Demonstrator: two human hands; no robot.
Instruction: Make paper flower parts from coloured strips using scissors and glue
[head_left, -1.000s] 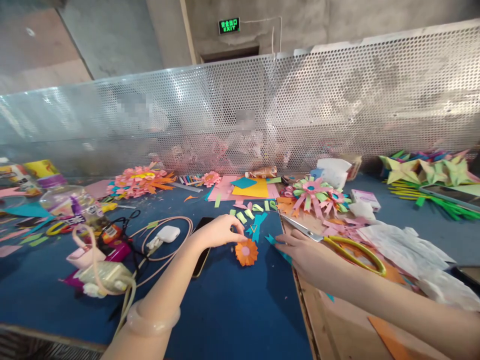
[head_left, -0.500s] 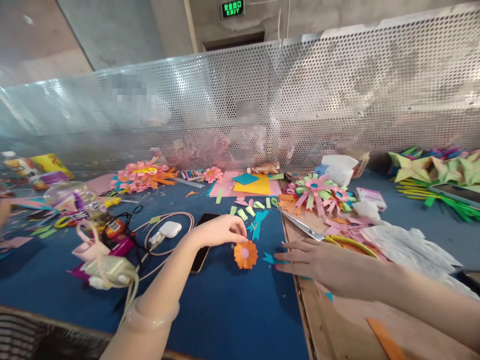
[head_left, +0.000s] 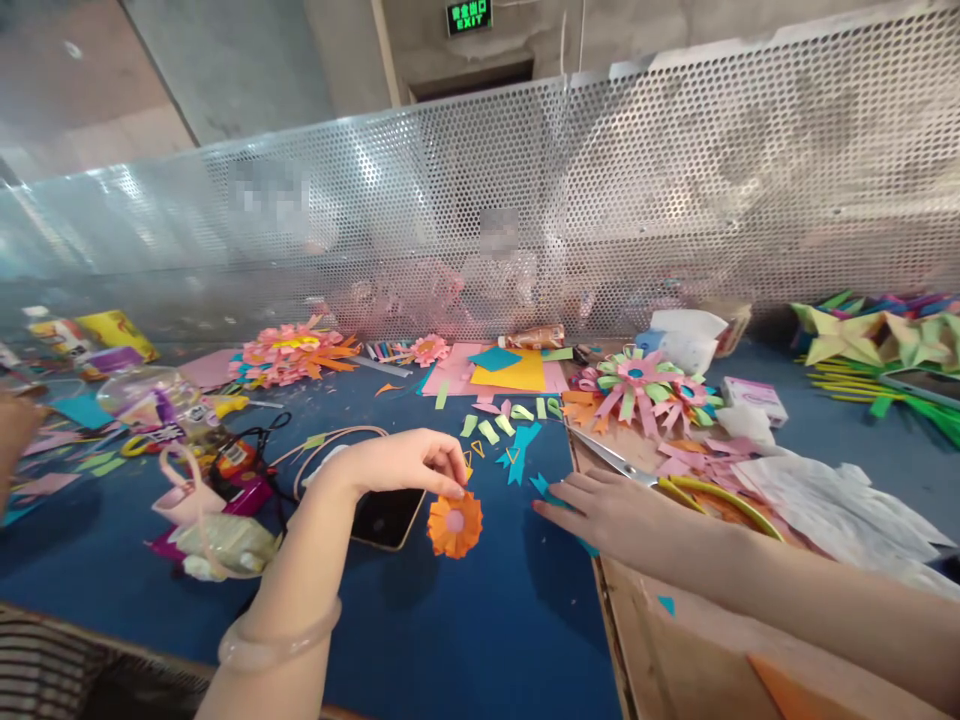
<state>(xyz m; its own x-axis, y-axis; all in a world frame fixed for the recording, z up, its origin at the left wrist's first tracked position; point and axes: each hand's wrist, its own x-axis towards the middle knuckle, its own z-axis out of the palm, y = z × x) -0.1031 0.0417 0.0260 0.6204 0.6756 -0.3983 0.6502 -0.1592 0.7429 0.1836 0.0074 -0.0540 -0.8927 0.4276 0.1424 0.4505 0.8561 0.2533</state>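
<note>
Left hand (head_left: 401, 463): pinches orange paper flower (head_left: 454, 524), now lifted leftward.
Right hand (head_left: 611, 505): spread flat on teal scrap (head_left: 551, 495).
Nearby: phone (head_left: 386, 517), scissors (head_left: 675, 483).

"EXIT" on green wall sign (head_left: 469, 16)

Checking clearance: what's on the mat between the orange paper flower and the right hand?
Head view: mostly bare blue mat between the orange paper flower, pinched by the left hand, and the right hand; only a teal paper scrap at its fingertips.

Blue table (head_left: 465, 640) strewn with paper scraps (head_left: 491, 430), scissors (head_left: 675, 480)
</note>
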